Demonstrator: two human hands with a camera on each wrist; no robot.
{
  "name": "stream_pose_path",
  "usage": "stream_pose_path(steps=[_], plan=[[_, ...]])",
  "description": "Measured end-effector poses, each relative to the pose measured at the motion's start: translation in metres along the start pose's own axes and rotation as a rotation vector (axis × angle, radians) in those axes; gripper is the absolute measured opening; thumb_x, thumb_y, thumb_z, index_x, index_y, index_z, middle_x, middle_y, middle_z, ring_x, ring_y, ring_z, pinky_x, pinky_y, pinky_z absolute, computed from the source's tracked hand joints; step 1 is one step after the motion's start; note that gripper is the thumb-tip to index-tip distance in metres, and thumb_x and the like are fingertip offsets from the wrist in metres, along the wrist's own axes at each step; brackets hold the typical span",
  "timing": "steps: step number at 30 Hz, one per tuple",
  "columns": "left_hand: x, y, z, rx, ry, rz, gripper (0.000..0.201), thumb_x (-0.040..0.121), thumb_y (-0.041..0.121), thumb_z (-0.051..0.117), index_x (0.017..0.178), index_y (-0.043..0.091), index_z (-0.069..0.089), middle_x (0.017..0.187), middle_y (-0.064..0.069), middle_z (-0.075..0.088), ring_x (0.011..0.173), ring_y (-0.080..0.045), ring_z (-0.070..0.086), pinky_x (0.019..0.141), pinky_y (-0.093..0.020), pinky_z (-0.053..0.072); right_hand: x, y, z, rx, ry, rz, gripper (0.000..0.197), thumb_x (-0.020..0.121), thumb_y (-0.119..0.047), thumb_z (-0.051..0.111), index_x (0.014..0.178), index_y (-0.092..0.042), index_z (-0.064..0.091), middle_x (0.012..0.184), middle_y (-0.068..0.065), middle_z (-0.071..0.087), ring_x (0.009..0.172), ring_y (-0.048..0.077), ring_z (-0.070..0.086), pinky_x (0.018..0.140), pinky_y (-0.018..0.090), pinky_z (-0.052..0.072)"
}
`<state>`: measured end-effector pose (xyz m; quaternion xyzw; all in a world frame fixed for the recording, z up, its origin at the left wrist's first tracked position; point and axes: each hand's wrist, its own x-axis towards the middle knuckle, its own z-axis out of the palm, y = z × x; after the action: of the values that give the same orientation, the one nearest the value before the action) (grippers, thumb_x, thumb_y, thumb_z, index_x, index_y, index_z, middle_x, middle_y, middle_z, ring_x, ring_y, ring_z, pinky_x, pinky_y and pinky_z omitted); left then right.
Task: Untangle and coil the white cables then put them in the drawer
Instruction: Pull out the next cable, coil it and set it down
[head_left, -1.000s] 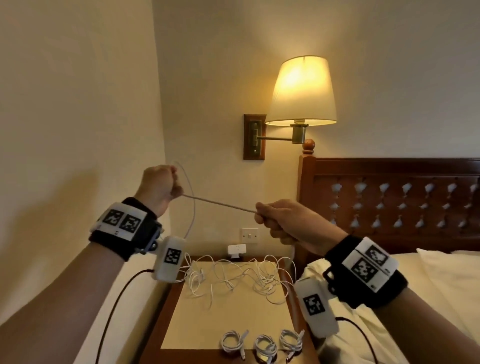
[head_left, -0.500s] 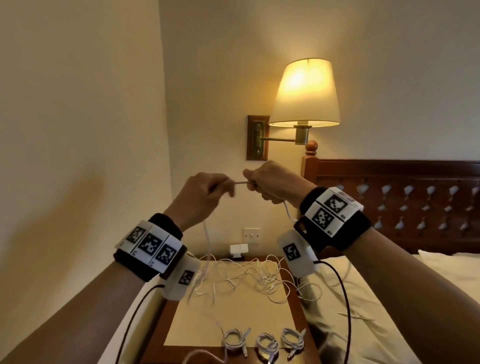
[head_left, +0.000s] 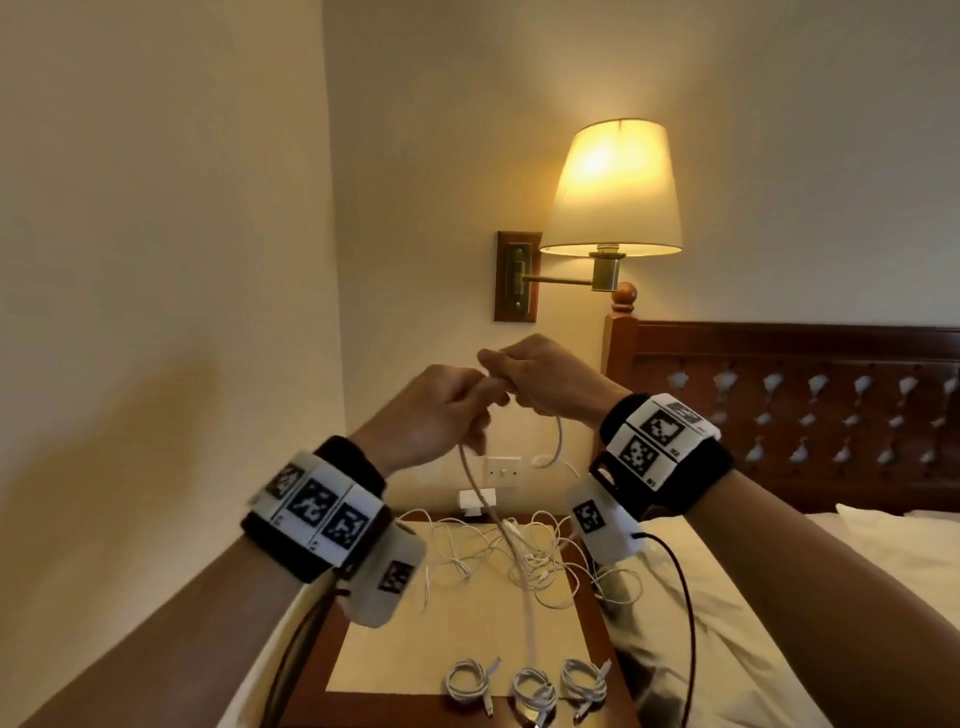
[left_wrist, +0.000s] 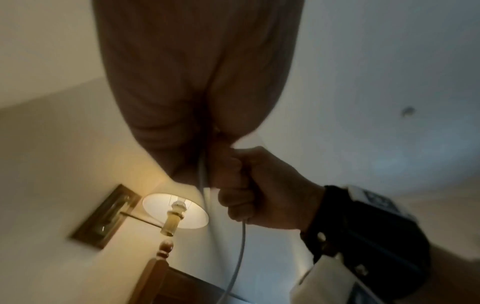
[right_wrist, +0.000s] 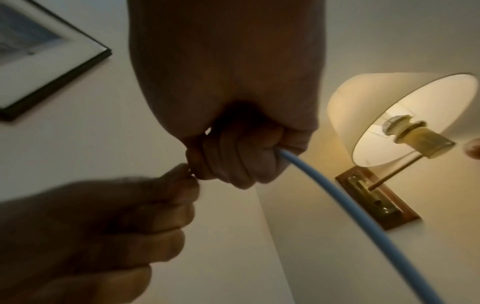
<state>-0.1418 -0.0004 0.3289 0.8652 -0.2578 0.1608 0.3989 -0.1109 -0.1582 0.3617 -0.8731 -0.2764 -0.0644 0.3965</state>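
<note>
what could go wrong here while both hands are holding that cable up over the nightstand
1. The white cable gripped by the left hand and right hand trails down into the tangled pile; pulling higher may tighten the snarl or lift the whole pile.
2. Its hanging length passes close to the three coiled cables at the front edge of the nightstand, so a swing might drag one off.
</note>
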Motion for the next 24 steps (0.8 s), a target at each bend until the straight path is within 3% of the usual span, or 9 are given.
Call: stream_pose_path(steps=[4,7,9,12,14,16,18,21,24], plan=[[-0.005,-0.025,-0.019,0.015,0.357,-0.068,0.03,0.099,0.016,0.049,0.072,0.017,0.061,0.044,0.02,0.052,0.037,0.001,0.041,0.043,-0.014,0.03,-0.01,0.021,-0.021,0.117,0.029,0.083,0.044,0.102,-0.037,0.043,0.064,-0.016,0.052,0.048,-0.009,0.04,0.041,0.006,0.032,0.041,0.018,0.026],[-0.019,-0.061,-0.049,0.068,0.56,-0.227,0.035,0.097,0.021,0.053,0.063,0.016,0.06,0.044,0.011,0.05,0.042,-0.008,0.039,0.053,-0.024,0.031,-0.02,0.047,-0.033,0.087,0.044,0.119,0.045,0.102,-0.038,0.042,0.063,-0.016,0.05,0.05,-0.006,0.039,0.043,0.008,0.03,0.044,0.021,0.025],[-0.025,-0.072,-0.056,0.103,0.525,-0.345,0.038,0.096,0.029,0.054,0.062,0.019,0.065,0.06,0.003,0.058,0.054,-0.017,0.05,0.062,-0.027,0.036,-0.023,0.057,-0.036,0.13,0.072,0.139,0.045,0.102,-0.038,0.042,0.064,-0.016,0.05,0.049,-0.006,0.038,0.043,0.01,0.029,0.041,0.021,0.025],[-0.024,-0.062,-0.046,0.29,0.308,-0.381,0.025,0.097,0.035,0.052,0.109,0.025,0.072,0.122,-0.005,0.066,0.115,-0.022,0.058,0.091,-0.029,0.04,-0.02,0.054,-0.032,0.158,0.048,0.117,0.044,0.102,-0.037,0.042,0.065,-0.016,0.051,0.05,-0.006,0.038,0.042,0.01,0.03,0.04,0.021,0.025],[-0.017,-0.042,-0.029,0.243,0.242,-0.225,0.045,0.1,0.039,0.046,0.142,0.023,0.047,0.146,0.001,0.048,0.135,-0.018,0.042,0.107,-0.029,0.029,-0.015,0.043,-0.024,0.131,-0.012,0.09,0.043,0.102,-0.036,0.043,0.065,-0.016,0.053,0.052,-0.005,0.039,0.041,0.007,0.032,0.04,0.02,0.026],[-0.008,-0.018,-0.005,0.099,0.084,-0.092,0.047,0.101,0.044,0.038,0.145,0.027,0.04,0.133,0.003,0.059,0.123,-0.017,0.055,0.105,-0.034,0.039,-0.01,0.032,-0.015,0.116,-0.048,0.059,0.042,0.103,-0.035,0.043,0.067,-0.015,0.054,0.052,-0.006,0.04,0.041,0.006,0.034,0.04,0.02,0.027],[-0.002,-0.007,0.017,0.047,-0.006,-0.002,0.036,0.101,0.041,0.04,0.127,0.023,0.057,0.088,0.006,0.069,0.08,-0.01,0.068,0.079,-0.032,0.054,-0.006,0.027,-0.012,0.137,-0.061,0.055,0.043,0.103,-0.034,0.042,0.065,-0.016,0.053,0.051,-0.006,0.039,0.04,0.005,0.033,0.04,0.019,0.028],[0.003,-0.017,0.015,0.113,0.228,0.06,0.029,0.101,0.027,0.046,0.077,0.024,0.062,0.057,0.01,0.05,0.047,-0.001,0.045,0.052,-0.014,0.036,-0.01,0.032,-0.021,0.193,-0.077,0.097,0.045,0.103,-0.036,0.04,0.064,-0.016,0.051,0.051,-0.006,0.037,0.041,0.008,0.03,0.041,0.02,0.025],[0.0,-0.044,-0.011,0.129,0.459,-0.094,0.032,0.099,0.022,0.049,0.069,0.017,0.058,0.05,0.008,0.044,0.044,-0.006,0.037,0.05,-0.026,0.031,-0.019,0.05,-0.038,0.217,-0.047,0.142,0.045,0.102,-0.037,0.041,0.063,-0.017,0.05,0.051,-0.005,0.038,0.043,0.01,0.029,0.044,0.024,0.023]])
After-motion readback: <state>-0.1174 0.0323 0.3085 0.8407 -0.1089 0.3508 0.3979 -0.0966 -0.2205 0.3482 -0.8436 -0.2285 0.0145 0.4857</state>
